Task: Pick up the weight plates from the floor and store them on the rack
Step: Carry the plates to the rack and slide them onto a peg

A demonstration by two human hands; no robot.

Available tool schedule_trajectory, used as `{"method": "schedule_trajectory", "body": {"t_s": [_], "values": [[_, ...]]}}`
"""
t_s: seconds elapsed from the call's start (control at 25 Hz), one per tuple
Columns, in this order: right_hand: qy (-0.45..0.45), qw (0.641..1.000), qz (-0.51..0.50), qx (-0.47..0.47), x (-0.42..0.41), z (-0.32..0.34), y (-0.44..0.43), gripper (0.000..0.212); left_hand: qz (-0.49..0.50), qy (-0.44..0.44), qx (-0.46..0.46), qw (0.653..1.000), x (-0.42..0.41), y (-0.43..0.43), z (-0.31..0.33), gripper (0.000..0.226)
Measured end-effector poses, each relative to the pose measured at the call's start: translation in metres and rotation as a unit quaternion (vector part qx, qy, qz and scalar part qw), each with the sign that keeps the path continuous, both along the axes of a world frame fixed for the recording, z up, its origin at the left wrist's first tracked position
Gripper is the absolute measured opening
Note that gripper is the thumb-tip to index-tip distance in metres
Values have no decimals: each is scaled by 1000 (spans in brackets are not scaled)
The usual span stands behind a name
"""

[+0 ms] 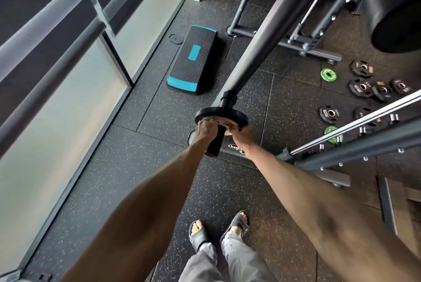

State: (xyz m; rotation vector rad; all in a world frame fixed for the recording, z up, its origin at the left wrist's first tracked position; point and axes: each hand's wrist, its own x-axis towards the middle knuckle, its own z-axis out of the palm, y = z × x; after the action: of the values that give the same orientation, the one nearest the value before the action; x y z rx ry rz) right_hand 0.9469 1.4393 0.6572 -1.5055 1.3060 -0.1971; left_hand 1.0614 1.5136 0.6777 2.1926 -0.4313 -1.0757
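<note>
A black weight plate [219, 115] sits on a black storage peg [215, 142] of the rack [268, 37], with the peg passing through its middle hole. The left hand [205, 128] grips the plate at its left edge, fingers curled over the rim, and the right hand [245, 133] holds the right edge in the same way; both hands are closed on the plate. Behind the plate a thick grey post of the rack goes up and to the right. On the floor [141, 167] at the right, well apart from the hands, lie several more plates: small black plates [362, 88] with metal centres and two green plates [328, 75], partly hidden behind a chrome bar [355, 122] of the rack. The floor is dark rubber tile with light speckles. To the left of the rack, an aerobic step [193, 60] in black and teal lies near the wall, and beside it a small round dark disc [175, 38] rests on the floor. Along the left side runs a wall with frosted glass panels [52, 108]. Between this wall and the rack there is an open strip of floor, where the person stands in dark sandals [238, 222] and grey trousers.
</note>
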Motion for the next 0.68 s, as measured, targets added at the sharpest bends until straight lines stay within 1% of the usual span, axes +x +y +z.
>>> {"method": "schedule_trajectory", "body": {"t_s": [0.12, 0.16, 0.24, 0.28, 0.36, 0.44, 0.52, 0.56, 0.64, 0.68], "values": [[-11, 1000, 14, -16, 1, -5, -6, 42, 19, -31, 19, 999, -10, -4, 1, 34], [-16, 999, 20, -21, 0, -4, -5, 41, 21, -55, 21, 998, -10, -5, 0, 30], [12, 998, 44, -30, -5, -7, 1, 46, 33, -90, 19, 995, -9, -3, 0, 26], [39, 996, 63, -39, -7, -11, 3, 51, 35, -99, 21, 994, -8, -2, 1, 29], [97, 990, 96, -45, -6, -7, 7, 54, 4, -119, 26, 993, -4, -1, 3, 37], [128, 986, 102, -37, -2, 7, 13, 51, -24, -137, 39, 990, -6, 1, 4, 44], [149, 983, 95, -48, -3, 19, 21, 44, -33, -147, 52, 987, -16, 4, 10, 49], [155, 982, 98, -51, -8, 19, 26, 42, -42, -172, 64, 982, -22, 8, 12, 54], [164, 979, 108, -54, -24, 17, 37, 39, -69, -252, 83, 962, -33, 16, 21, 62], [172, 977, 114, -53, -35, 20, 42, 30, -82, -284, 80, 952, -40, 18, 30, 62]]}}
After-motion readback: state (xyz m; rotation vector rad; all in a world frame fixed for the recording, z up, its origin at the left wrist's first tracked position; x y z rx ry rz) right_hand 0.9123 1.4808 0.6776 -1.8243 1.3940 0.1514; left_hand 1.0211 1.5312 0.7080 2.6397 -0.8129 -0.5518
